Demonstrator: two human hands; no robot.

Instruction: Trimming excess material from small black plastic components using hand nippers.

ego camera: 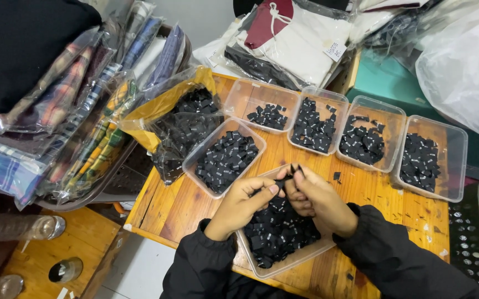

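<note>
At the far left, beyond the left edge of the wooden counter (184,207), a stack of checked fabrics in clear plastic bags (92,119) leans in a dark basket. Next to it, at the back left corner of the counter, a yellow and clear plastic bag (175,119) lies open and is full of small black fabric labels. Just beside the bag stands a clear rectangular plastic tub (225,158) with more black labels inside.

At the front edge of the counter, a clear plastic tub of black labels (278,235) stands under both hands. The left hand (245,202) is curled, its thumb and fingers closed on a small bunch of black labels (290,173) above this tub. The right hand (314,199) touches the left one and pinches the same bunch from the other side, so the labels stick up between the fingertips. Both arms wear black sleeves.

Along the back edge, four clear tubs stand in a row, each partly filled with black labels; the last one (430,158) is at the right edge of the counter.
</note>
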